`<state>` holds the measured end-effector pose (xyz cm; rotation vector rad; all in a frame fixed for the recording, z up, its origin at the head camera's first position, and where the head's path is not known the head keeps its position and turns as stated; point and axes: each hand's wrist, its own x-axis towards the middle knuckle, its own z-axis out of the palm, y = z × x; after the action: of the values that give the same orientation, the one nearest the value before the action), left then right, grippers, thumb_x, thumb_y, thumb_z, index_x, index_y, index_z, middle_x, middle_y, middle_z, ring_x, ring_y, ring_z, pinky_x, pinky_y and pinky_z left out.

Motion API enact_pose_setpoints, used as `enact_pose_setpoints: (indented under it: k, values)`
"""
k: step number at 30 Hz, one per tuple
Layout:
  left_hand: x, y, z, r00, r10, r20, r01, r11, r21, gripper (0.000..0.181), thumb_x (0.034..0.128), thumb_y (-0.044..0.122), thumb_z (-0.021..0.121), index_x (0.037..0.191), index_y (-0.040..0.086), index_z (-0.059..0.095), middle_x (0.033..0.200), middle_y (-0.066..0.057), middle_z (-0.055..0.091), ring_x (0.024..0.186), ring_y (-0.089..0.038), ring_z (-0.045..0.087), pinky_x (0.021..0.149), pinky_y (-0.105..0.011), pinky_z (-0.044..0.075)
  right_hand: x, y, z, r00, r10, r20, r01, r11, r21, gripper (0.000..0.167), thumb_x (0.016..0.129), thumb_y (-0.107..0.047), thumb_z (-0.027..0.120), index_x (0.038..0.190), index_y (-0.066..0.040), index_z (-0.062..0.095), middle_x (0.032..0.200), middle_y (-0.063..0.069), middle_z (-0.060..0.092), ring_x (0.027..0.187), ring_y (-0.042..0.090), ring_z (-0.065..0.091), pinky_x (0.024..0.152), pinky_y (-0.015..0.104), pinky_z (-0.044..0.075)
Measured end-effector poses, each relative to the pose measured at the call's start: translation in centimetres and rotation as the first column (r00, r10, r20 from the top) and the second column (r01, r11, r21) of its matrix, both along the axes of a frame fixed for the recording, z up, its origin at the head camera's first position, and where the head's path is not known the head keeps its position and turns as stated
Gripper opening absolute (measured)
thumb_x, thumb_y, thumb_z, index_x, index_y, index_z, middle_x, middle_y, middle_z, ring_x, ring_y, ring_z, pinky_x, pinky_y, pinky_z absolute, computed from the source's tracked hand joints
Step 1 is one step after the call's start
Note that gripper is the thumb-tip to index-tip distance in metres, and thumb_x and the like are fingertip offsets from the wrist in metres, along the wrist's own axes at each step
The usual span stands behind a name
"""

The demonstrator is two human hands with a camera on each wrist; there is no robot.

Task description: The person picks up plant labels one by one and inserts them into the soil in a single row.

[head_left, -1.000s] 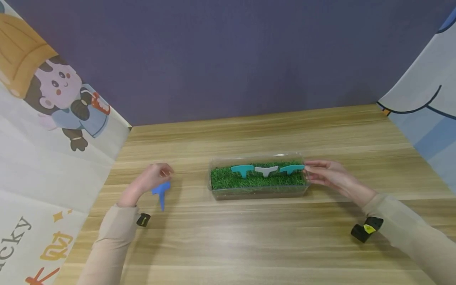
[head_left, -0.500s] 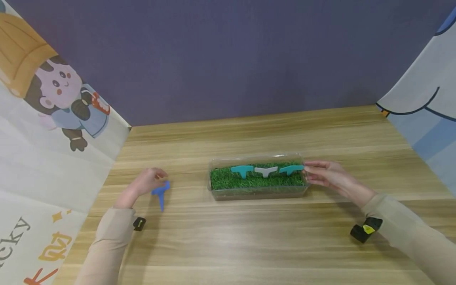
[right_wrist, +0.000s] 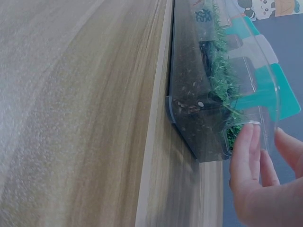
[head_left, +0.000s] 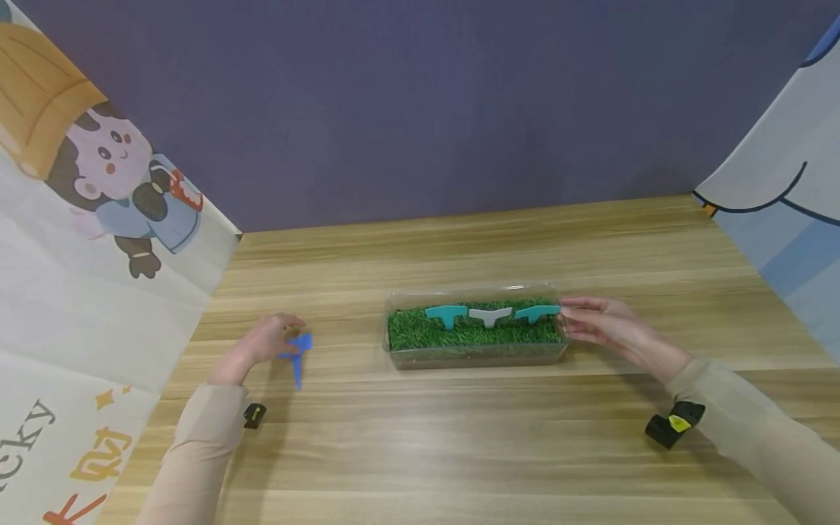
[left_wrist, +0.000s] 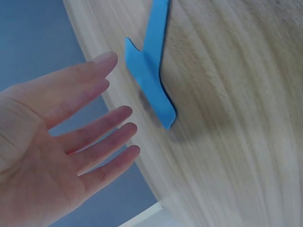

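Observation:
A blue T-shaped plant label [head_left: 304, 341] lies on the left of the table, its stem toward the person. My left hand [head_left: 267, 337] hovers beside its wide end, fingers spread and slightly bent; the left wrist view shows a gap between fingertips and the label [left_wrist: 150, 78]. A clear planter box [head_left: 479, 355] of green grass stands mid-table. Teal label [head_left: 447, 312], white label [head_left: 490, 315] and second teal label [head_left: 537, 312] stand in its grass in a row. My right hand [head_left: 607, 324] holds the box's right end by thumb and fingers; their exact contact is partly hidden.
The wooden table [head_left: 420, 437] meets a dark blue wall [head_left: 420, 109] at the back. Printed sheets with cartoon figures stand at the left [head_left: 39, 306] and right [head_left: 787, 197] edges. Dark soil [right_wrist: 194, 101] shows through the box's side in the right wrist view.
My left hand has moved a little left and toward the person, lower beside the blue label, with its fingers opening. My right hand, the box and its labels have stayed put.

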<state>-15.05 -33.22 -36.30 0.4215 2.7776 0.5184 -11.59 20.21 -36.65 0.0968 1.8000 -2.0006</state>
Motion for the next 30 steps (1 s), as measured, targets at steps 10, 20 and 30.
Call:
enact_pose_setpoints:
  k: [10, 20, 30]
  values:
    - [-0.1, 0.0, -0.6, 1.0, 0.009, 0.008, -0.009, 0.999, -0.043, 0.056, 0.0672, 0.004, 0.072, 0.116, -0.01, 0.048, 0.104, -0.029, 0.048, 0.094, -0.042, 0.05, 0.08, -0.049, 0.044, -0.1, -0.1, 0.1, 1.0, -0.014, 0.025, 0.013, 0.999, 0.033, 0.021, 0.083, -0.015, 0.061, 0.103, -0.016, 0.057, 0.089, -0.003, 0.065, 0.082, 0.011, 0.062, 0.077, 0.025, 0.049]
    - [-0.4, 0.0, -1.3, 1.0, -0.004, -0.004, 0.004, 0.999, -0.049, 0.049, 0.0661, 0.002, 0.072, 0.11, -0.009, 0.053, 0.096, -0.023, 0.049, 0.087, -0.035, 0.051, 0.075, -0.044, 0.047, -0.1, -0.1, -0.1, 1.0, -0.013, 0.024, 0.013, 1.0, 0.027, 0.024, 0.083, -0.016, 0.061, 0.106, -0.014, 0.056, 0.089, -0.003, 0.065, 0.082, 0.011, 0.062, 0.077, 0.025, 0.049]
    - [-0.7, -0.1, -1.4, 1.0, -0.003, -0.004, 0.003, 1.0, -0.027, 0.045, 0.0642, 0.001, 0.072, 0.106, -0.007, 0.055, 0.094, -0.022, 0.048, 0.086, -0.035, 0.051, 0.074, -0.045, 0.046, -0.2, -0.1, -0.1, 0.999, -0.014, 0.038, 0.014, 1.0, -0.005, 0.024, 0.083, -0.014, 0.061, 0.106, -0.012, 0.056, 0.089, 0.0, 0.065, 0.08, 0.012, 0.062, 0.077, 0.025, 0.05]
